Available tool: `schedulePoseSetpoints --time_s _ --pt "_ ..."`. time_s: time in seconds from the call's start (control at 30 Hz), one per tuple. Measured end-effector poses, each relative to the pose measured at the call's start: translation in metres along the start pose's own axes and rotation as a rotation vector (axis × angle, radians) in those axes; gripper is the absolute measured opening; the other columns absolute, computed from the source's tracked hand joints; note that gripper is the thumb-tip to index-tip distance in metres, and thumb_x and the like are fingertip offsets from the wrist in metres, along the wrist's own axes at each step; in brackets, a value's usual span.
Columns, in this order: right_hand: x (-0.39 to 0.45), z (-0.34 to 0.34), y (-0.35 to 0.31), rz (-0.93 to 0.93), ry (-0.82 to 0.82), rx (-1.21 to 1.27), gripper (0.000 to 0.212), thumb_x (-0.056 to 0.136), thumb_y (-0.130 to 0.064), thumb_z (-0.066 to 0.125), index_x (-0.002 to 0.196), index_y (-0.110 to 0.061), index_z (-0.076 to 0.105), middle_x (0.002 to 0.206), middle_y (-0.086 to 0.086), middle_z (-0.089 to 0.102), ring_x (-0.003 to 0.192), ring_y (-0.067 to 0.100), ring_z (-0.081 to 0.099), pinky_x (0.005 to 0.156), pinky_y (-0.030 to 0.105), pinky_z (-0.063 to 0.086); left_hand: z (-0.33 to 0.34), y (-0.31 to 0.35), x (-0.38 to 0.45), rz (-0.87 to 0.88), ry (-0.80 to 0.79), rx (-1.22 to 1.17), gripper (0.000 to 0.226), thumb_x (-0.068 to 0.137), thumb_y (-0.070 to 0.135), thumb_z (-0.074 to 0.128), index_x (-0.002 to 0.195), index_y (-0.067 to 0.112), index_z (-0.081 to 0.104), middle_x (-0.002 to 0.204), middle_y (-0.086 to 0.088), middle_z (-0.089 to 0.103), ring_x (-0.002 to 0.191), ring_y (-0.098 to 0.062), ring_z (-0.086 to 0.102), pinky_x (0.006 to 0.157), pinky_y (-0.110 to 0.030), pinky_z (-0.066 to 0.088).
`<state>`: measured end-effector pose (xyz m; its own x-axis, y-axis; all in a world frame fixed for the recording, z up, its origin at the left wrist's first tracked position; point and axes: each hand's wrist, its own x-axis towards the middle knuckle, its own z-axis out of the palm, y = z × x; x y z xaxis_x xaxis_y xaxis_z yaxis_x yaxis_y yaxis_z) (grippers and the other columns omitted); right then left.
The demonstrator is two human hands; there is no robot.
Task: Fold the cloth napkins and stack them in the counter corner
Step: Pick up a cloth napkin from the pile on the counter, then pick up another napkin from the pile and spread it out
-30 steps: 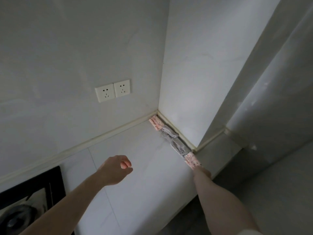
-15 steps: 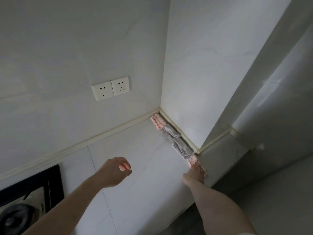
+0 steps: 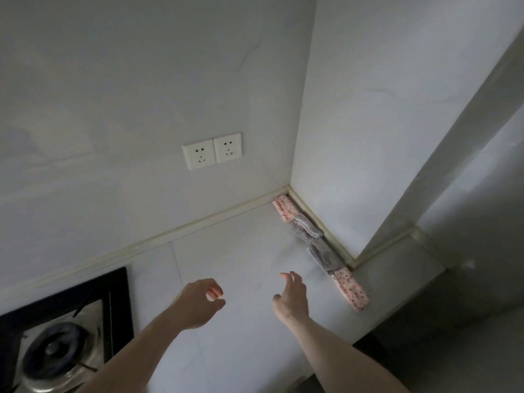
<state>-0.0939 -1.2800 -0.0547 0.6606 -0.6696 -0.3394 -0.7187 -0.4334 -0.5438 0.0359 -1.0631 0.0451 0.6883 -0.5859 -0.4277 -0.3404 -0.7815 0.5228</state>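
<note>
Since half a second ago, the right hand (image 3: 292,300) has been drawn back from the near end of the napkins (image 3: 320,248) and is now held over bare desk (image 3: 241,251), apart from them, its grip released with fingers spread and nothing held. Left to right: a hob (image 3: 56,344) is set into the desk's near left corner. The left hand (image 3: 198,303) is held above the desk's middle, fingers loosely curled toward the thumb, its grip empty. Two sockets (image 3: 212,154) are seen on the back wall. The napkins, pink speckled and grey, are laid in a narrow row along the right wall, from the desk's far right corner toward its front edge.
</note>
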Motion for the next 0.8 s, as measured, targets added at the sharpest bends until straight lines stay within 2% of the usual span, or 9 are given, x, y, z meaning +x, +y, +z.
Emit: schedulePoseSetpoints --time_s 0.1,0.17,0.23,0.37,0.5,0.6,0.7,0.8 --pt "-0.009 0.016 -0.025 -0.131 -0.068 0.059 0.055 0.089 -0.009 0.057 0.142 -0.024 0.049 0.153 -0.003 0.039 0.138 0.021 0.041 0.112 0.032 0.037 0.005 -0.015 -0.019 -0.042 0.043 -0.033 0.020 0.091 0.038 0.068 0.110 0.038 0.061 0.121 0.014 0.057 0.098 -0.004 0.057 0.090 -0.022 0.044" --pt "-0.017 0.029 -0.042 -0.210 -0.108 0.074 0.054 0.087 -0.008 0.061 0.139 -0.023 0.053 0.148 -0.003 0.045 0.134 0.021 0.047 0.109 0.032 0.040 0.007 -0.031 -0.035 -0.091 0.091 -0.058 0.030 0.092 0.037 0.068 0.121 0.034 0.061 0.130 0.010 0.052 0.111 -0.009 0.055 0.098 -0.025 0.043" --pt "-0.027 0.041 -0.062 -0.283 -0.159 0.090 0.053 0.087 -0.008 0.064 0.137 -0.023 0.055 0.145 -0.003 0.049 0.132 0.019 0.051 0.109 0.030 0.041 0.005 -0.051 -0.054 -0.147 0.132 -0.072 0.035 0.091 0.038 0.067 0.125 0.033 0.060 0.136 0.008 0.050 0.121 -0.014 0.052 0.107 -0.031 0.042" --pt "-0.062 0.064 -0.109 -0.430 -0.306 0.075 0.050 0.089 -0.011 0.062 0.137 -0.025 0.055 0.144 -0.010 0.048 0.133 0.011 0.050 0.111 0.027 0.041 -0.005 -0.097 -0.102 -0.251 0.214 -0.101 0.039 0.091 0.036 0.067 0.129 0.033 0.058 0.143 0.009 0.046 0.131 -0.015 0.047 0.111 -0.031 0.038" --pt "-0.107 0.087 -0.157 -0.588 -0.419 0.086 0.048 0.089 -0.014 0.065 0.135 -0.024 0.057 0.142 -0.009 0.052 0.130 0.013 0.052 0.110 0.029 0.042 -0.017 -0.139 -0.160 -0.324 0.327 -0.146 0.041 0.089 0.035 0.069 0.129 0.030 0.061 0.137 0.008 0.050 0.125 -0.016 0.053 0.107 -0.028 0.043" --pt "-0.147 0.104 -0.195 -0.706 -0.463 0.086 0.046 0.089 -0.015 0.068 0.133 -0.023 0.059 0.137 -0.009 0.054 0.125 0.011 0.054 0.108 0.026 0.043 -0.024 -0.169 -0.213 -0.371 0.432 -0.202 0.038 0.086 0.035 0.069 0.124 0.031 0.065 0.130 0.009 0.055 0.121 -0.015 0.055 0.104 -0.028 0.045" --pt "-0.200 0.126 -0.231 -0.790 -0.535 0.106 0.043 0.091 -0.018 0.066 0.132 -0.028 0.060 0.129 -0.016 0.053 0.120 0.006 0.054 0.101 0.020 0.045 -0.027 -0.202 -0.272 -0.435 0.529 -0.228 0.041 0.085 0.035 0.068 0.126 0.034 0.063 0.129 0.013 0.051 0.121 -0.013 0.053 0.104 -0.029 0.044" --pt "-0.265 0.155 -0.258 -0.817 -0.626 0.142 0.042 0.091 -0.022 0.066 0.130 -0.034 0.059 0.131 -0.017 0.055 0.119 0.005 0.056 0.097 0.019 0.046 -0.024 -0.239 -0.339 -0.506 0.604 -0.245 0.039 0.087 0.036 0.071 0.125 0.033 0.063 0.128 0.014 0.048 0.118 -0.013 0.054 0.100 -0.026 0.045"
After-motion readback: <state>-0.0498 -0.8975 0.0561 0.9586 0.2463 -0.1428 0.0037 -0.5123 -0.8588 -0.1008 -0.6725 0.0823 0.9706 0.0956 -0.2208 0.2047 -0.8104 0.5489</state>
